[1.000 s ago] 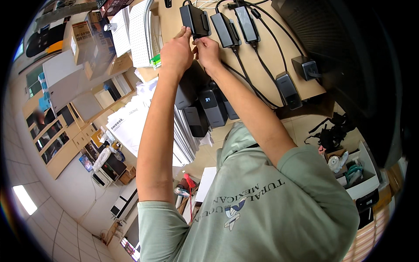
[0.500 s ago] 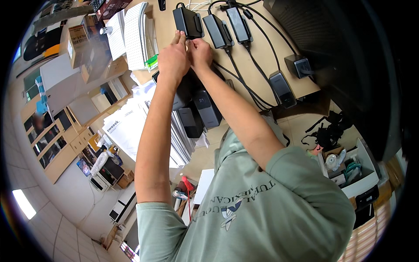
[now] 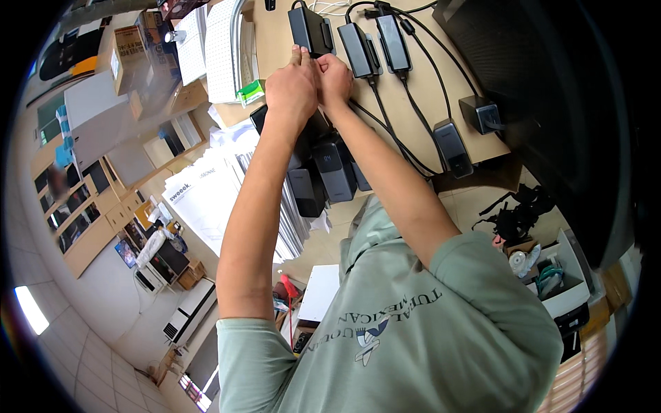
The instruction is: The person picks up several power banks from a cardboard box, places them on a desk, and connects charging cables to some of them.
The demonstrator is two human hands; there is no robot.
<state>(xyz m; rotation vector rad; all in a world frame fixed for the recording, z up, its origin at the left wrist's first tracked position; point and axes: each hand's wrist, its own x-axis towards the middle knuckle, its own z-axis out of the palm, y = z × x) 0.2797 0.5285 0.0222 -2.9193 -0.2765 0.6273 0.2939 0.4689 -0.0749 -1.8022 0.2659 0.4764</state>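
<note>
A black power adapter (image 3: 308,31) lies near the far side of the wooden desk. Both hands meet at its near end. My left hand (image 3: 292,88) has two fingers stretched side by side against that end, the others bent under and its thumb hidden. Close beside it, my right hand (image 3: 335,79) is closed in a pinch, with fingertips near the adapter's corner. Whatever the fingers grip is hidden between the hands. Right of them lie a second black adapter (image 3: 359,49) and a third adapter (image 3: 393,44), each with a black cable running toward me.
Dark power banks (image 3: 334,169) stand under my forearms. Another power bank (image 3: 452,147) and a cube charger (image 3: 480,114) are at the desk's right, by a large black panel (image 3: 544,131). Papers (image 3: 206,196), a green packet (image 3: 250,93) and notebooks (image 3: 224,51) are left.
The whole scene has shifted slightly right in the picture as the view turned. Both hands stay at the adapter's near end, with little change in their grip.
</note>
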